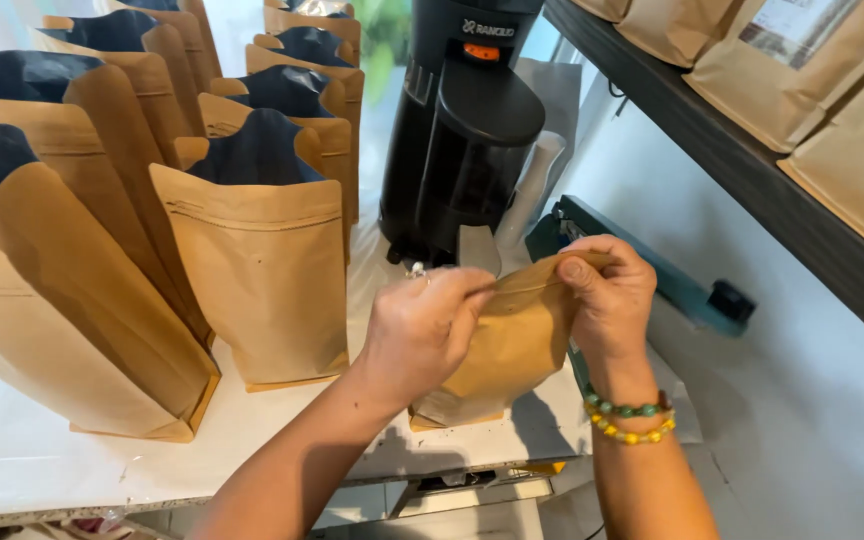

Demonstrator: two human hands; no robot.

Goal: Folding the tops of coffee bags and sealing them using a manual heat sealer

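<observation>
Pinching shut the kraft pouch (502,345): left hand (422,330) and right hand (607,295) clamp its top edge, seemingly pressing the seal; next needs firm, even pressure along it

open kraft pouches (257,260), black grinder (462,130), shelf (752,170)

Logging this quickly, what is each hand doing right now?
Left hand: closed, pinching the top of the pouch.
Right hand: closed, pinching the same pouch top.
</observation>
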